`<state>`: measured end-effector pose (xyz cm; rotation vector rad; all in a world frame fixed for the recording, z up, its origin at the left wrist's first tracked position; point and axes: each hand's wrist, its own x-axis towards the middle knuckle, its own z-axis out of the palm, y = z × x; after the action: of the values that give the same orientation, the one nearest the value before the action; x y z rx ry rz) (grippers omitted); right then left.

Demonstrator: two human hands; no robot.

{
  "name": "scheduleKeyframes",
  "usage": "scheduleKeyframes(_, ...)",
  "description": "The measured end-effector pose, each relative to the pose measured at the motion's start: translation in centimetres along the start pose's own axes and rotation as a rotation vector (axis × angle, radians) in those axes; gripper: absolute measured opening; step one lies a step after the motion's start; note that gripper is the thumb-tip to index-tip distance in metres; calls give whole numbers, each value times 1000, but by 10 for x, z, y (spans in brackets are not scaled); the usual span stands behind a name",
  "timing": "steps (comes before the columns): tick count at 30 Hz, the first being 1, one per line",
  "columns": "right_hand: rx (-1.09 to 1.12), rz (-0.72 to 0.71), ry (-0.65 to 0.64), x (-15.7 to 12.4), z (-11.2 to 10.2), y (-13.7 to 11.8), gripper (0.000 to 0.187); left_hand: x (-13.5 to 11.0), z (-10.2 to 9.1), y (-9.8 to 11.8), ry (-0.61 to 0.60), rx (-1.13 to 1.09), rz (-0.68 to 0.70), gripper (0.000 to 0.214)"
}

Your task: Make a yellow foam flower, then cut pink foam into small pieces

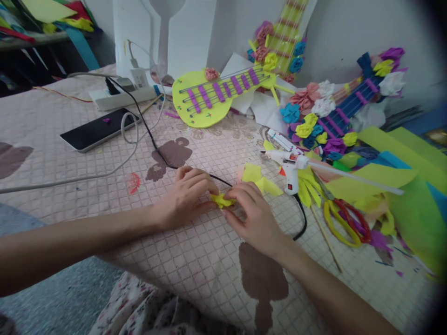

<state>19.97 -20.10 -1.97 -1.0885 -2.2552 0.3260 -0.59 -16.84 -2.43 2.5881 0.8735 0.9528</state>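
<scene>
A small crumpled yellow paper flower (222, 200) is pinched between my two hands, low over the checked tablecloth. My left hand (190, 195) grips its left side with thumb and fingers. From the right, my right hand (249, 211) closes its fingertips on the other side. A black cord passes just behind both hands. To the right of my right hand lies a white hot glue gun (290, 170) with a clear glue stick in its back. Yellow paper scraps (260, 178) rest between the hands and the gun.
Scissors with red and yellow handles (344, 223) and a wooden stick (326, 237) lie right, near green paper sheets (377, 184). A yellow paper guitar (195, 109) and a flowered blue one (349, 109) stand behind. A phone (101, 129) and power strip (122, 97) are left.
</scene>
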Motion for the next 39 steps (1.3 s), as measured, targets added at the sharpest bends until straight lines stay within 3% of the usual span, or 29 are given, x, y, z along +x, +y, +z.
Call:
scheduleKeyframes(9, -19, 35, 29, 3, 2, -3, 18, 0, -1, -1, -5, 19, 15, 10)
scheduleKeyframes(20, -18, 46, 30, 2, 1, -3, 15, -3, 4, -3, 38, 182, 146, 10)
scheduleKeyframes(39, -15, 23, 27, 1, 1, -2, 16, -1, 2, -3, 6, 153, 126, 14)
